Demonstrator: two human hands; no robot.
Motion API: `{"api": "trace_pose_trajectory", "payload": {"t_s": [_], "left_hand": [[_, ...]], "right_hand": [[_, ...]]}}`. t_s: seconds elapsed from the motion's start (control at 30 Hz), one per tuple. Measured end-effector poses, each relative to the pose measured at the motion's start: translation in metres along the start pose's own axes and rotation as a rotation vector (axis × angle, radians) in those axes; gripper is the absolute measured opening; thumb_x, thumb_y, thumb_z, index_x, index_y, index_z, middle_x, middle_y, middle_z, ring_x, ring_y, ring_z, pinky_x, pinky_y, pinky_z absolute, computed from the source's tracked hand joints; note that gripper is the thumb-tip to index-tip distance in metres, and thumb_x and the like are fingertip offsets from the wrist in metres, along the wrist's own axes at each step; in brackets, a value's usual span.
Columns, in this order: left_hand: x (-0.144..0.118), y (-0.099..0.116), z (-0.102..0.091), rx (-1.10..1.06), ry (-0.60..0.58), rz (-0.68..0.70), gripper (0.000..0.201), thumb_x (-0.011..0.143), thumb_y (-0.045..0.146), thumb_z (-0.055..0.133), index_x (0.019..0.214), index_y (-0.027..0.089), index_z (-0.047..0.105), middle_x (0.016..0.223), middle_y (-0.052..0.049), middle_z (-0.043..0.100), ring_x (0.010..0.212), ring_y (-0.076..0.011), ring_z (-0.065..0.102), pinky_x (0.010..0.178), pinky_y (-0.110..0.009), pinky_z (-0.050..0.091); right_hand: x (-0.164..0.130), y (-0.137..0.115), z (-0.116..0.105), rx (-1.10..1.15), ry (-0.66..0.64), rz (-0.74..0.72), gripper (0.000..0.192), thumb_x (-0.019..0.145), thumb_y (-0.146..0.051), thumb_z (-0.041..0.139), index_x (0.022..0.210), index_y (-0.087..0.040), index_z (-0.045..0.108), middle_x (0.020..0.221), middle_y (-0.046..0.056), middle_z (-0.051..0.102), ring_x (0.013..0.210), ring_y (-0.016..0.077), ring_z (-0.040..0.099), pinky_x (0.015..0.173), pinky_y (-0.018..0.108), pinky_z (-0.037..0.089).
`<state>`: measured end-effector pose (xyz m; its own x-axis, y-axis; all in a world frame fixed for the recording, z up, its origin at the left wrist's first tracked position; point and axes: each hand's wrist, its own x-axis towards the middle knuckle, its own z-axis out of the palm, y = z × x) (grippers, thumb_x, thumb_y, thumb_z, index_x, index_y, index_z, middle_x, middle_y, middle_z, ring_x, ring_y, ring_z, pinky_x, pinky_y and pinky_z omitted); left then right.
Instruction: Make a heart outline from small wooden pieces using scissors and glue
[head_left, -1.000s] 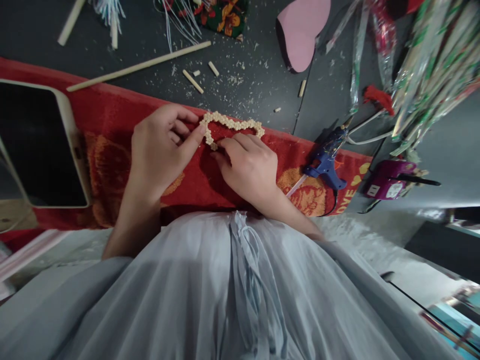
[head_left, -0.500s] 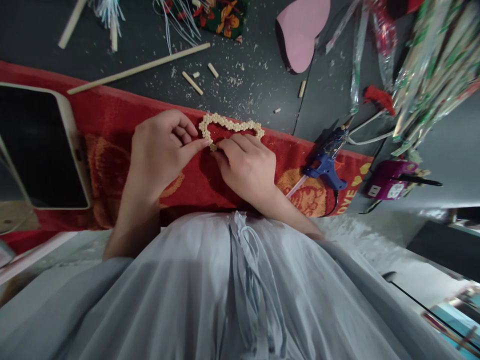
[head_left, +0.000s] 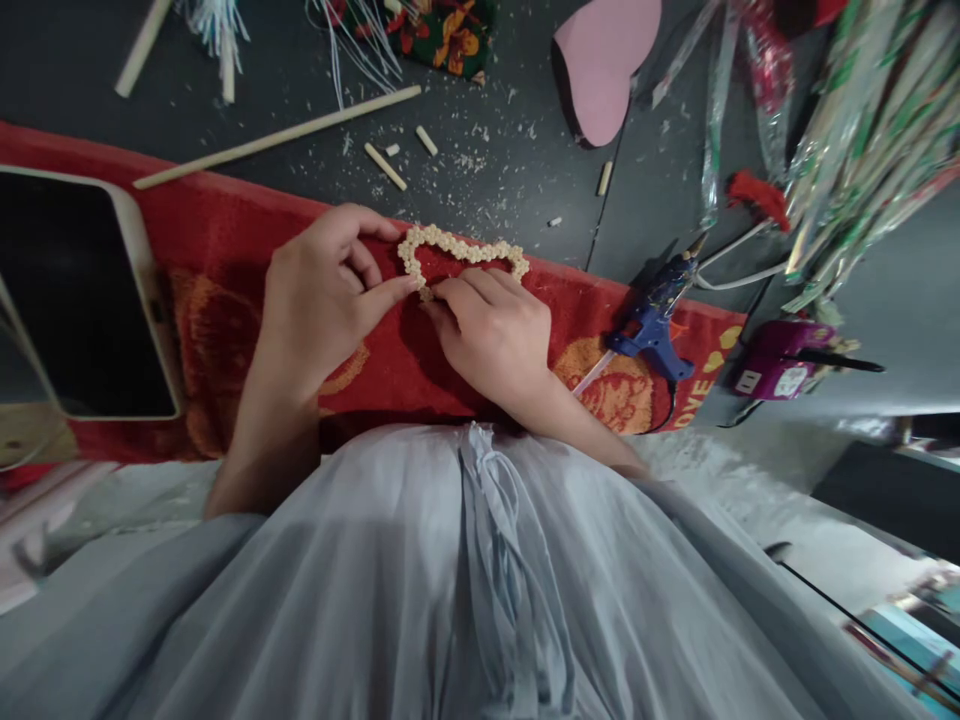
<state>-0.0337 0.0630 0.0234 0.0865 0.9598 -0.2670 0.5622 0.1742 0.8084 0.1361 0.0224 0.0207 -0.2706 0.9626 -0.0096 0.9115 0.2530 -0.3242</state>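
Observation:
A heart-shaped outline of small cream, bead-like pieces rests on a red patterned towel. My left hand is at its left side, thumb tip on the lower left edge and index finger reaching to the upper left edge. From the right, my right hand lies over the lower part, fingers bent and thumb close to the left thumb, pinching the lower edge. The right hand's palm and fingers hide much of the bottom of the heart.
A blue glue gun lies at right by a purple socket block. Behind are a pink heart, a thin pale stick, short stick pieces and crumbs. A tablet-like device lies left; wrapped sticks stand back right.
My left index finger has straightened and risen from a curled position to the upper left edge of the heart. The right hand and the heart have hardly moved.

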Motion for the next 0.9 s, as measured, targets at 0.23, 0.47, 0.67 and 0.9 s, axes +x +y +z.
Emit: {"api": "trace_pose_trajectory", "payload": {"t_s": [0.23, 0.47, 0.67, 0.9], "left_hand": [[0.000, 0.003, -0.002, -0.155, -0.044, 0.016, 0.022, 0.078, 0.019, 0.069, 0.099, 0.013, 0.073, 0.072, 0.004, 0.063, 0.054, -0.0020, 0.052, 0.048, -0.012, 0.037], [-0.006, 0.019, 0.007, -0.469, -0.074, -0.178, 0.023, 0.069, 0.011, 0.075, 0.085, 0.016, 0.060, 0.069, 0.005, 0.063, 0.053, -0.0080, 0.062, 0.042, -0.014, 0.046], [-0.012, 0.027, 0.007, -0.562, -0.060, -0.273, 0.029, 0.062, 0.006, 0.078, 0.083, 0.015, 0.061, 0.065, 0.006, 0.066, 0.054, -0.0074, 0.064, 0.052, -0.015, 0.053], [-0.018, 0.031, 0.003, -0.538, -0.078, -0.310, 0.030, 0.063, 0.010, 0.079, 0.086, 0.015, 0.061, 0.062, 0.007, 0.067, 0.054, -0.0087, 0.069, 0.055, -0.013, 0.055]], "right_hand": [[-0.004, -0.001, 0.001, 0.037, 0.071, 0.029, 0.028, 0.101, -0.031, 0.047, 0.087, -0.020, 0.069, 0.081, 0.004, 0.069, 0.079, 0.0165, 0.057, 0.070, 0.030, 0.038], [-0.013, 0.005, -0.008, 0.072, 0.126, -0.003, 0.028, 0.101, -0.032, 0.048, 0.088, -0.020, 0.070, 0.080, 0.003, 0.068, 0.077, 0.0155, 0.058, 0.069, 0.029, 0.039], [-0.018, 0.006, -0.010, 0.098, 0.144, -0.017, 0.028, 0.100, -0.032, 0.049, 0.088, -0.020, 0.070, 0.081, 0.003, 0.069, 0.076, 0.0159, 0.057, 0.069, 0.030, 0.039], [-0.020, 0.009, -0.012, 0.146, 0.125, -0.034, 0.032, 0.101, -0.033, 0.046, 0.086, -0.020, 0.070, 0.077, 0.004, 0.063, 0.076, 0.0174, 0.050, 0.070, 0.033, 0.034]]}}
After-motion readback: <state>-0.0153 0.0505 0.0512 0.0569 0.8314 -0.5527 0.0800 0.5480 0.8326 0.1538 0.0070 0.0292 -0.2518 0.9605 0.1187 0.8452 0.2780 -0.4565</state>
